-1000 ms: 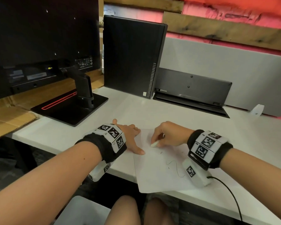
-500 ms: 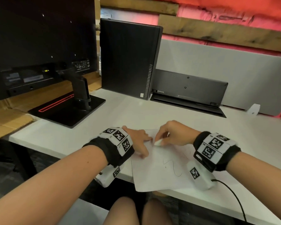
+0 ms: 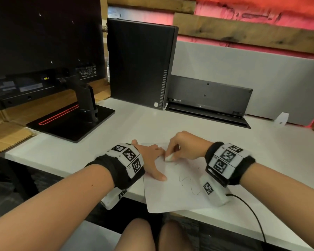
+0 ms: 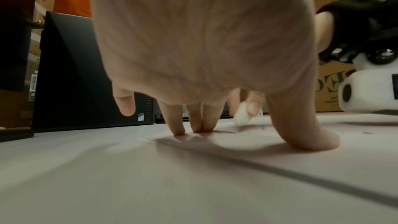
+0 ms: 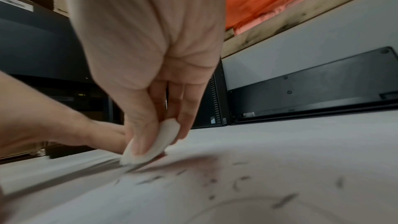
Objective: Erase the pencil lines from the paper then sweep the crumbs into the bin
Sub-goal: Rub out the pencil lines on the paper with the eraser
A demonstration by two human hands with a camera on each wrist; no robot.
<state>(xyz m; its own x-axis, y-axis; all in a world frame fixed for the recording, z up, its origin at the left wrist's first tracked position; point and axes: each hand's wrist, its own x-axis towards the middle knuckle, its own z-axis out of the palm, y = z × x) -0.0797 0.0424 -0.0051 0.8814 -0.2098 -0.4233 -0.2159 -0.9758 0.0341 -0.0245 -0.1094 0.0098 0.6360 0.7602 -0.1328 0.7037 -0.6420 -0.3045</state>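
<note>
Nearest me, the bottom edge of the paper hung a little over the front of the table, and the wavy pencil line in its lower half was untouched. A second earlier there had been faint scribbles higher up by that squiggle; by this frame they looked mostly gone, so I'd say the erasing was working its way through but wasn't close to done.

Further in, my left hand was flat on the sheet's left side, fingers straight and spread, thumb and three fingertips pressing down to pin the page. It had slid up and inward compared to a second ago, following the rubbing.

My right hand had a pinch grip on the small white eraser, thumb on one side, fingers on the other, its tip touching the paper near the upper left, right beside my left fingers. It had moved up-left from mid-page. The right wrist view was blurry around it, which I read as mid-stroke. Dark crumbs were scattered over the sheet behind the eraser.

Beyond that sat the monitor stand and the black computer tower. No bin in any view, so the sweeping was all ahead of me.
</note>
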